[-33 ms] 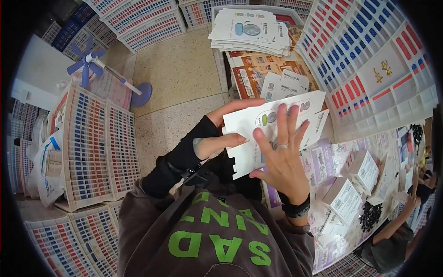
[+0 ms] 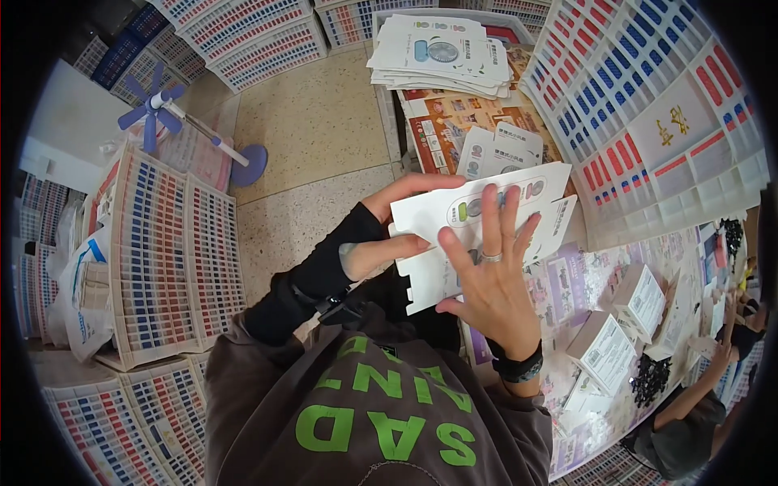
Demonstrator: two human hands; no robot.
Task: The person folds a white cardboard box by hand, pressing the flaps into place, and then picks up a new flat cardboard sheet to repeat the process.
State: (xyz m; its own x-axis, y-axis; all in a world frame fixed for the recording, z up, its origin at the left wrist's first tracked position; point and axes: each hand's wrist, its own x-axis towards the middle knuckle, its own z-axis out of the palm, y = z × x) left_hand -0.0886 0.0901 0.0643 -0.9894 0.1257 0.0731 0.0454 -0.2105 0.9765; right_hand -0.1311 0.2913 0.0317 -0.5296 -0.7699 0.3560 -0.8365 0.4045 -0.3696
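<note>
A flat white carton blank (image 2: 423,283), printed with small pictures of fans, lies tilted in front of me over the table's near edge. Its left side is pinched by my left hand (image 2: 379,253), thumb on top and fingers along the far edge. My right hand (image 2: 496,287) rests on the printed face with its fingers spread. Under the blank's right end, part of another white printed blank (image 2: 557,231) shows. Just beyond lie more loose blanks (image 2: 478,152) on a brown printed sheet. A thick stack of similar blanks (image 2: 442,50) sits farther back.
A large white basket (image 2: 640,97) with red and blue bands stands at right. White boxes (image 2: 601,354) and a pile of small black parts (image 2: 650,381) are on the table (image 2: 583,441). A co-worker (image 2: 689,417) is at far right. Crates (image 2: 154,259) and a purple fan (image 2: 151,112) stand left.
My right hand has shifted slightly left across the carton blank, fingers still spread. The left hand keeps its hold, and the blank has moved only a trace.
</note>
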